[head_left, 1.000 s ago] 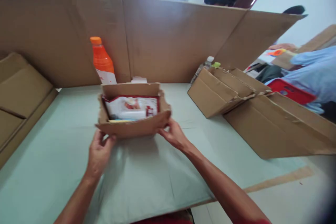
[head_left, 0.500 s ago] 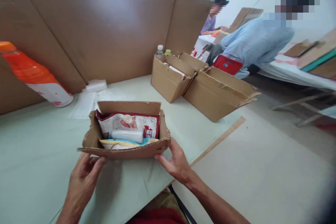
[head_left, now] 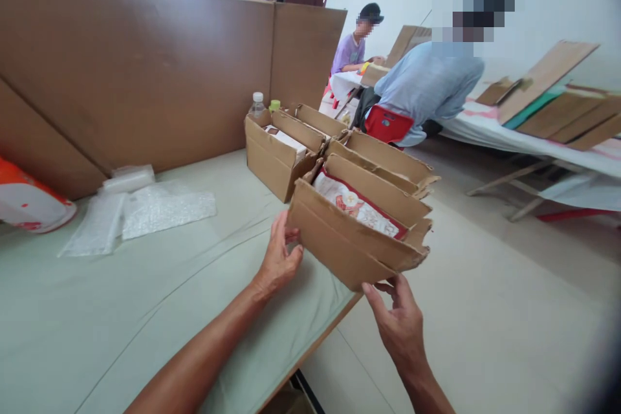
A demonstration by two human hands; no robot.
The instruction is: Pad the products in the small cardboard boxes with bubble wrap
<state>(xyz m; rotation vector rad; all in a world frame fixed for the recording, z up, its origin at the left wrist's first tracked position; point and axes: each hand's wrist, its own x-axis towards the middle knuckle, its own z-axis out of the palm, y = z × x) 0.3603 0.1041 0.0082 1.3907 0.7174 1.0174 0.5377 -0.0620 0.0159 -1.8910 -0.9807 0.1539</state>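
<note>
An open-topped cardboard box (head_left: 334, 236) is between my hands at the table's right edge, its right end jutting out past it. Inside it a white and dark-red printed packet (head_left: 356, 204) shows; the rest of the contents is hidden by the front wall. My left hand (head_left: 277, 262) grips the box's left end, fingers partly behind the corner. At the lower right corner, my right hand (head_left: 398, 317) has its thumb on the front and its other fingers curled by the end wall. Right behind stands another cardboard box (head_left: 388, 155), close against this one.
Further left stands a cardboard box (head_left: 269, 158) with white items, near a clear bottle (head_left: 257, 105). Bubble wrap (head_left: 167, 210) and an orange-and-white bottle (head_left: 32, 200) lie to the left. A tall cardboard panel (head_left: 169, 71) borders the table (head_left: 160, 310). A co-worker (head_left: 427, 87) sits beyond.
My hands have carried the filled box from the table's middle to the right and turned it alongside the other boxes. The view has swung to the right.
</note>
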